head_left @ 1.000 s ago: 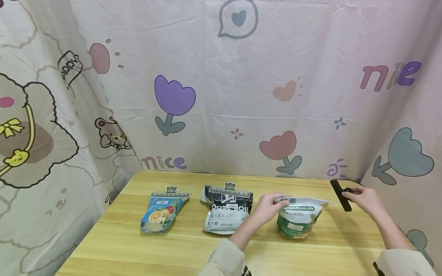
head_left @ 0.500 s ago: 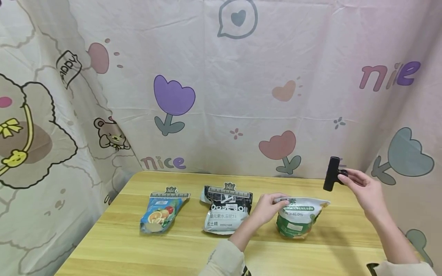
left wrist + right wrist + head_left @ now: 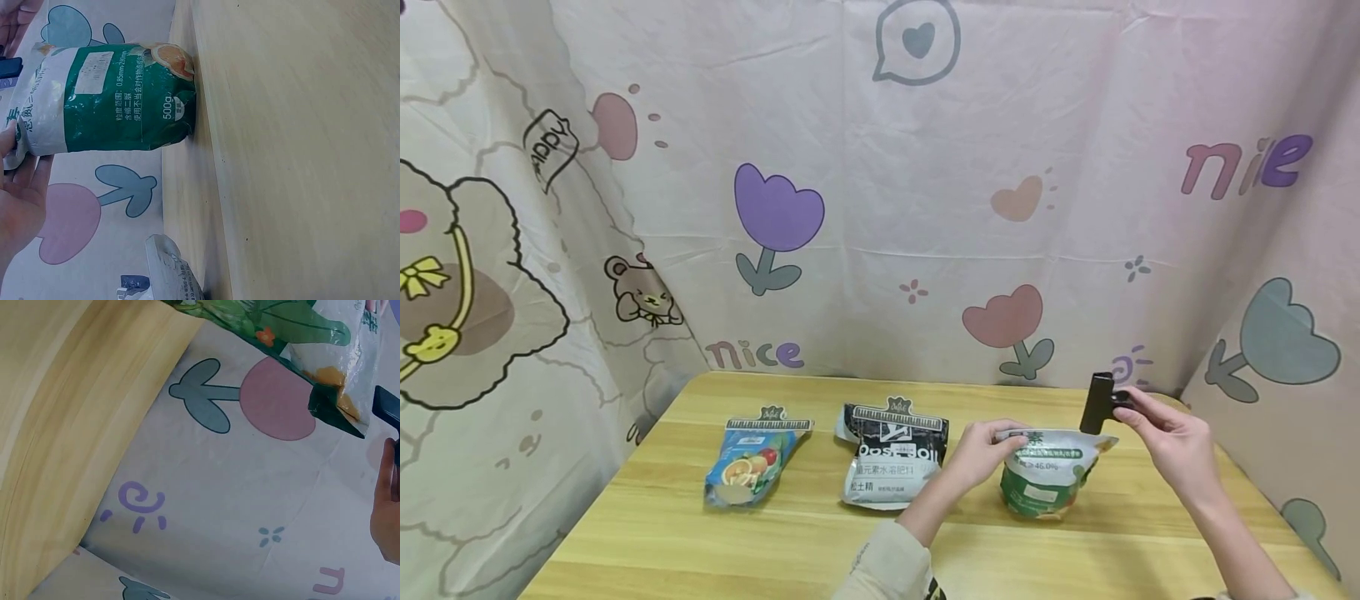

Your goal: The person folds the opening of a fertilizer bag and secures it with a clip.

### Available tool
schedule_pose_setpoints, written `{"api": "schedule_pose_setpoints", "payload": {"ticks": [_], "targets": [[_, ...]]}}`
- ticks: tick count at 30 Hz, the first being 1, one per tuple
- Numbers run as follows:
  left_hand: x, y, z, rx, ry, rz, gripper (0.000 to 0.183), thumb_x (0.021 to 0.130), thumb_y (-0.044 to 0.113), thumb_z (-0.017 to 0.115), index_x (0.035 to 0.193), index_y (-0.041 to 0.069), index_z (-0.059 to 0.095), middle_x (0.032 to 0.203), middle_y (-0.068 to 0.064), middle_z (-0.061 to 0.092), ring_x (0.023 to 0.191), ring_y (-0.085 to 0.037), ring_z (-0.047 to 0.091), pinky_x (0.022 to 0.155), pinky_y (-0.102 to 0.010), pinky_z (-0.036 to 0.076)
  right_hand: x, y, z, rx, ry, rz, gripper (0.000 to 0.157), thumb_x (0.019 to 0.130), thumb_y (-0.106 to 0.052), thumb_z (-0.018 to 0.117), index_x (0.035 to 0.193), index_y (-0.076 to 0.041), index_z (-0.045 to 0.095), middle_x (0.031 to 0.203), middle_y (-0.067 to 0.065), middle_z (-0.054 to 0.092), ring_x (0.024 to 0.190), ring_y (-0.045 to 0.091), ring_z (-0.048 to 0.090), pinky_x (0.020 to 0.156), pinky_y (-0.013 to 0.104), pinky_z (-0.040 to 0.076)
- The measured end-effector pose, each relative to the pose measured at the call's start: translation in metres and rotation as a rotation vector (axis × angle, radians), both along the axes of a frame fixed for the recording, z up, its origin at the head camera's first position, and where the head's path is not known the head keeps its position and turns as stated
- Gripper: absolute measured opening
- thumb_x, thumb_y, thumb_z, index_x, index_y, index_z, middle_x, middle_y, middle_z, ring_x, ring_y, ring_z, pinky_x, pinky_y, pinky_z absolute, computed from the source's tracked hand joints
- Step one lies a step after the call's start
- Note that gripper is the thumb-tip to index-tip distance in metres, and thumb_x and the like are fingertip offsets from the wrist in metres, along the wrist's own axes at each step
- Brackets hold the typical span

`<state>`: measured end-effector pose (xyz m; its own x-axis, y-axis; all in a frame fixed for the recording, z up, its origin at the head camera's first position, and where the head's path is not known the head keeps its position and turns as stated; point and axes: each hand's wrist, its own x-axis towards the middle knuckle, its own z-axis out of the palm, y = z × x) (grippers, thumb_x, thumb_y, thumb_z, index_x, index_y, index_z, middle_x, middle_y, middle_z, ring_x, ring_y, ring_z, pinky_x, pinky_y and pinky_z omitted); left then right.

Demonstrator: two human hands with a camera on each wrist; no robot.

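Observation:
A green-and-white bag [image 3: 1041, 492] stands upright on the table, its top edge pressed flat. My left hand [image 3: 981, 454] pinches the bag's upper left corner between thumb and fingers. In the left wrist view, the green bag [image 3: 106, 103] shows a 500g label, with the left hand [image 3: 25, 203] at its top. My right hand [image 3: 1172, 437] pinches a black clip [image 3: 1099, 403] by its handles. The clip's bar hangs close over the bag's top right corner. In the right wrist view, the black clip [image 3: 389, 407] is just beyond that corner, partly cut off by the frame.
Left of the left hand lies a black-and-white bag [image 3: 891, 479] with a clip [image 3: 899, 410] along its top. Farther left is a blue fruit-print bag [image 3: 748, 471], also clipped. A printed cloth [image 3: 880, 317] hangs behind the wooden table [image 3: 775, 554].
My right hand has lifted the black clip off the table and carried it left to the green-and-white bag's top right corner. The left hand and the bags have stayed in place.

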<state>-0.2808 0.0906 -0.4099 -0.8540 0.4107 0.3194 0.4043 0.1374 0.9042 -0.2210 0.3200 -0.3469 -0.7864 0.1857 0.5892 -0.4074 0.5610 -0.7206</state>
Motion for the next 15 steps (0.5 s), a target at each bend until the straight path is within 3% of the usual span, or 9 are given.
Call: {"api": "schedule_pose_setpoints", "payload": {"ticks": [7,9,15], "targets": [[-0.0008,0.0003,-0.0004,-0.006,0.012,0.001,0.018,0.089,0.019,0.062,0.103,0.011,0.070,0.094,0.007,0.067,0.084,0.001,0.057,0.072,-0.016,0.046,0.0015,-0.0026,0.0032,0.061,0.006,-0.018,0.037,0.081,-0.008,0.071,0.116,-0.002,0.062,0.092,-0.038,0.052,0.068,-0.009,0.049,0.044,0.018,0.032],[-0.0011,0.0002,-0.0007,-0.006,0.018,0.001,0.018,0.089,0.019,0.062,0.103,0.011,0.070,0.094,0.007,0.067,0.084,0.001,0.057,0.072,-0.016,0.046,0.0008,-0.0031,0.0047,0.100,0.009,-0.020,0.037,0.080,-0.010,0.072,0.116,-0.004,0.063,0.093,-0.037,0.053,0.072,-0.012,0.050,0.047,0.014,0.035],[-0.0007,-0.0004,-0.0003,-0.008,0.021,0.000,0.018,0.089,0.019,0.062,0.103,0.010,0.070,0.095,0.006,0.067,0.085,0.000,0.057,0.072,-0.017,0.046,-0.0042,-0.0065,0.0095,0.238,0.013,-0.002,0.036,0.079,-0.012,0.073,0.111,0.003,0.064,0.103,0.002,0.064,0.082,-0.017,0.049,0.059,0.008,0.043]]}}
